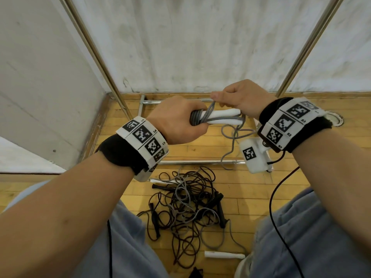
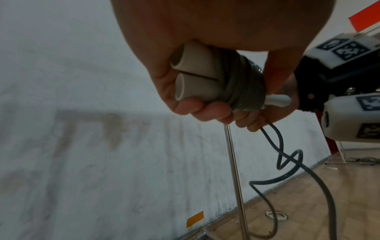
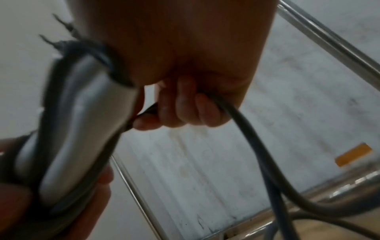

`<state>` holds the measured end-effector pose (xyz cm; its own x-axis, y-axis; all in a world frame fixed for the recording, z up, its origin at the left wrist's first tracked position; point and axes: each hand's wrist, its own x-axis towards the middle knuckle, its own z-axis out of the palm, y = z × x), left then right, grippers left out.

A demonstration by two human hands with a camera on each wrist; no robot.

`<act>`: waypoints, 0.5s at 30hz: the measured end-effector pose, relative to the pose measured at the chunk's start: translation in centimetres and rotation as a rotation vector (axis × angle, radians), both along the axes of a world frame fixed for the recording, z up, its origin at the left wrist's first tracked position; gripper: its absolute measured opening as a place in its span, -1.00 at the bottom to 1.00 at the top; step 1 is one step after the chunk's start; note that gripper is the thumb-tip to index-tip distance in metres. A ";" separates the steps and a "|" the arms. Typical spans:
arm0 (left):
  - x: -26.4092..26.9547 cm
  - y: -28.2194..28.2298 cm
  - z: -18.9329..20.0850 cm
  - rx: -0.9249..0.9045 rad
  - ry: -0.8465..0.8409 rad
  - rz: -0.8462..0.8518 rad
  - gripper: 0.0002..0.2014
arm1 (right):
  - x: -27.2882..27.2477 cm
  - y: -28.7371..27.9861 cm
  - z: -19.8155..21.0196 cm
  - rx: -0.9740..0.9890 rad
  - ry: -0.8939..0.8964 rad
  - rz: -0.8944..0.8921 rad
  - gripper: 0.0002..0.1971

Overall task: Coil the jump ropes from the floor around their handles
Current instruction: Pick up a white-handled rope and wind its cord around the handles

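From the head camera, the left hand (image 1: 178,121) grips two white handles (image 1: 222,116) held side by side, grey rope (image 1: 197,117) wound round their left end. The right hand (image 1: 244,99) pinches the rope just above the handles. A tangle of ropes (image 1: 186,209) lies on the wooden floor (image 1: 251,189) below.

The left wrist view shows fingers (image 2: 207,112) curled under the coils (image 2: 240,84).

In the blurred right wrist view, fingers (image 3: 185,104) close round the rope's loose length (image 3: 252,134)
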<state>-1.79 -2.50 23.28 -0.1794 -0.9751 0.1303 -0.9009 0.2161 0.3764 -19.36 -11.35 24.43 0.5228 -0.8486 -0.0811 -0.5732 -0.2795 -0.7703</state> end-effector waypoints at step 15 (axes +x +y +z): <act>-1.0 0.2 1.8 -0.072 0.726 0.202 -0.59 | 3.6 3.3 -2.2 0.113 -0.255 -0.015 -0.64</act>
